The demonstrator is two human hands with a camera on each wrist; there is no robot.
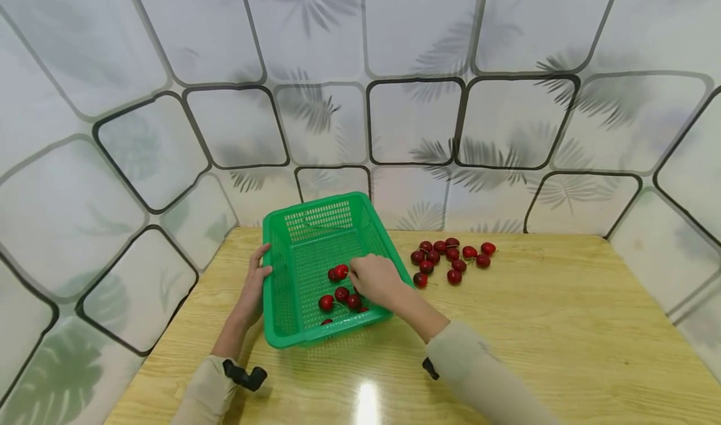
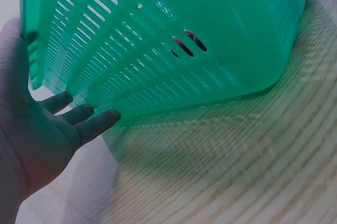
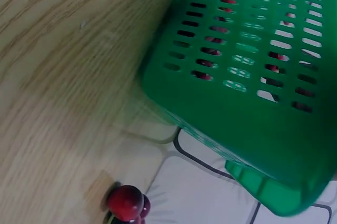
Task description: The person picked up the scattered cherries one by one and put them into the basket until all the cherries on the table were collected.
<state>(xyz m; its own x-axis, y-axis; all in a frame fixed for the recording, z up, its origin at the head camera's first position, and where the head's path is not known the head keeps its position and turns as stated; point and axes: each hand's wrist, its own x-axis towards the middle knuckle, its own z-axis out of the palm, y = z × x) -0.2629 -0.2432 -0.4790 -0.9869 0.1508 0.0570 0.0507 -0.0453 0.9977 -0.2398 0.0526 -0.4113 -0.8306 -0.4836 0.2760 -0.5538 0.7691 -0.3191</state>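
A green plastic basket [image 1: 281, 340] with slotted walls stands on the wooden table, several red cherries [image 1: 342, 294] lying on its floor. At its left side, my left hand [image 1: 255, 287] touches the rim and outer wall. In the left wrist view, that hand's fingers [image 2: 97, 128] extend fairly straight against the slotted wall. My right hand [image 1: 378, 280] reaches over the right rim into the basket, its fingers curled. It appears to pinch a bright red cherry [image 1: 341, 271] by the stem; the fingertips are partly hidden. The right wrist view shows the basket's outer wall [image 3: 210, 113] but not the hand.
Several more cherries [image 1: 453, 254] lie loose on the table [image 1: 552, 325], right of the basket. Two show in the right wrist view, including a dark red cherry [image 3: 125, 203]. Behind the table rises a patterned backdrop [image 1: 414, 121].
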